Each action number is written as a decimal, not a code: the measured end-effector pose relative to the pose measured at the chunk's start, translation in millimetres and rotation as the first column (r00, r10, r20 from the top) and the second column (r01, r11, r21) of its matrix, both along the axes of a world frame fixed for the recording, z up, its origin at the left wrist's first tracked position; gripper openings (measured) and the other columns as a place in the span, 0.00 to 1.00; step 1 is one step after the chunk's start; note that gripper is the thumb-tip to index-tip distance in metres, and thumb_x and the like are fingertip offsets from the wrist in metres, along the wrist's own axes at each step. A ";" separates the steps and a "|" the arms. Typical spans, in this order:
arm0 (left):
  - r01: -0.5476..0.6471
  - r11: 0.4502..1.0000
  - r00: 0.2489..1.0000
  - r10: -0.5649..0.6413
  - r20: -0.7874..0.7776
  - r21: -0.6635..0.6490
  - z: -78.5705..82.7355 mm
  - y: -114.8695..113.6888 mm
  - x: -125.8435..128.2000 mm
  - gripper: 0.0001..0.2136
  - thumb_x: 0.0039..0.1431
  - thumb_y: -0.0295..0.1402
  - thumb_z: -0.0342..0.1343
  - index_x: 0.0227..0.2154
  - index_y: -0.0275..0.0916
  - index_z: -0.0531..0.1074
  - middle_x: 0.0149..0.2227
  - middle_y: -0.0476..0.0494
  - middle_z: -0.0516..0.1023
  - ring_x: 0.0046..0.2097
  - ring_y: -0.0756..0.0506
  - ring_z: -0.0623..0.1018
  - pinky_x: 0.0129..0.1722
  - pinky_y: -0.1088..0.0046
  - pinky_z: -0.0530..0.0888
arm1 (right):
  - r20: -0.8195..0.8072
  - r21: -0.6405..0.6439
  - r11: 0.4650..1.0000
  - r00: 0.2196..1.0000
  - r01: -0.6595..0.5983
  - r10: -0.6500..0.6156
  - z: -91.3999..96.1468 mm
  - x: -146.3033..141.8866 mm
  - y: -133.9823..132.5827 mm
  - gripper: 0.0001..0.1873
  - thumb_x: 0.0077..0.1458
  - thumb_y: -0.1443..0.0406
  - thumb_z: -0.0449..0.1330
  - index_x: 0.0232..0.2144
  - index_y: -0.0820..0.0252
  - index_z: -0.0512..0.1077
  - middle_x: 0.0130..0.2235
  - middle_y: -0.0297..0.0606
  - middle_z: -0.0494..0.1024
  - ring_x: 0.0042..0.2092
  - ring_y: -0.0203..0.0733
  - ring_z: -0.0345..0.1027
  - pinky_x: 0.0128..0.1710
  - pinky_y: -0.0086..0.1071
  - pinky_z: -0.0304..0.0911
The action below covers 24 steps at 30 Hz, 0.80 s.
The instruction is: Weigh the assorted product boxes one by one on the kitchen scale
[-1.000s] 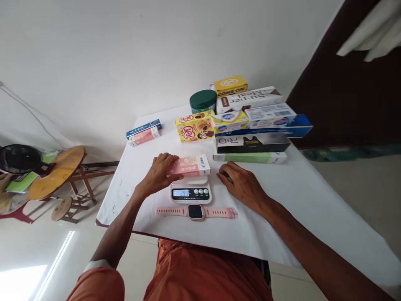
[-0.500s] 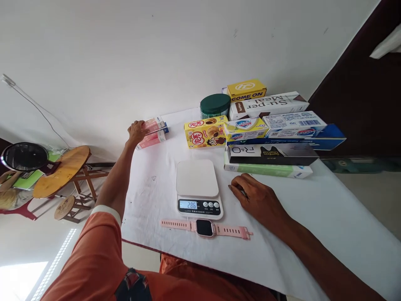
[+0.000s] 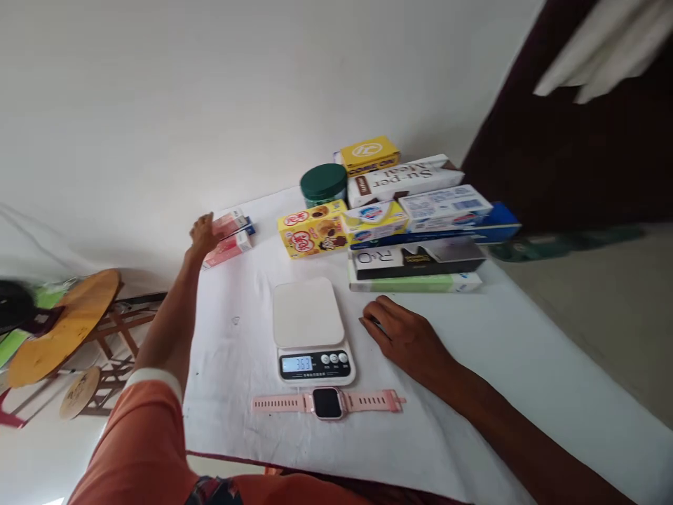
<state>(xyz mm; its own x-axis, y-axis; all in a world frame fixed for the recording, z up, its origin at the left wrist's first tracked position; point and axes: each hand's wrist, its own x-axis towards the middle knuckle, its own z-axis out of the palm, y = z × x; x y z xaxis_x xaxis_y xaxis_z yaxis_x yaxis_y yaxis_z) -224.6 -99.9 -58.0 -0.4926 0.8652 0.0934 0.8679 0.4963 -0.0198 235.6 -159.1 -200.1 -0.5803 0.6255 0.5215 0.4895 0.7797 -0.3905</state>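
My left hand (image 3: 202, 237) reaches to the far left of the table, its thumb and fingers round the left end of a pink box (image 3: 228, 223). A second pink box (image 3: 229, 249) lies just in front, and a blue edge shows beside them. My right hand (image 3: 399, 330) rests on the cloth, fingers curled, with nothing visible in it. Left of that hand stands a white kitchen scale (image 3: 308, 312) with a bare platform and a lit display (image 3: 297, 364). A pink-strapped smartwatch (image 3: 327, 403) lies stretched out in front of the scale.
Behind the scale are a yellow snack box (image 3: 313, 228), a green-lidded tub (image 3: 323, 182), a yellow soap box (image 3: 374, 221), a white "Su-per Meal" box (image 3: 407, 179), a black-and-white carton (image 3: 420, 259) and more boxes. A wall rises behind; a round wooden table (image 3: 68, 330) and stool stand left.
The view has shifted, so everything on the table sits further left. The scale's display has gone from about 286 to about 363. Both hands keep nearly the same places on the table.
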 end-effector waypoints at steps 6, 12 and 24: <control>0.382 0.835 0.920 -0.385 -0.075 0.395 13.9 -7.9 89.0 0.26 0.69 0.46 0.55 0.66 0.45 0.64 0.66 0.35 0.69 0.68 0.33 0.66 0.67 0.50 0.63 | 0.082 -0.033 0.999 0.997 0.018 -0.015 7.0 -0.9 -1.3 0.15 0.74 0.68 0.48 0.34 0.56 0.70 0.36 0.39 0.76 0.35 0.40 0.70 0.36 0.33 0.63; 0.790 0.533 0.567 -0.823 -0.030 0.303 0.8 -24.3 240.3 0.17 0.73 0.46 0.52 0.56 0.43 0.72 0.56 0.38 0.78 0.59 0.37 0.74 0.61 0.56 0.70 | 0.104 -0.068 0.998 0.995 0.011 -0.004 9.2 -1.2 -2.3 0.12 0.72 0.68 0.51 0.37 0.57 0.72 0.39 0.41 0.77 0.38 0.42 0.72 0.38 0.34 0.65; 0.826 0.551 0.552 -0.833 0.025 0.121 -33.2 -13.1 311.9 0.15 0.72 0.45 0.54 0.51 0.39 0.71 0.51 0.35 0.77 0.52 0.35 0.75 0.55 0.55 0.71 | 0.232 -0.111 0.993 0.972 0.049 -0.022 21.6 -6.4 -2.9 0.08 0.70 0.70 0.56 0.43 0.63 0.76 0.45 0.48 0.80 0.46 0.47 0.76 0.43 0.36 0.68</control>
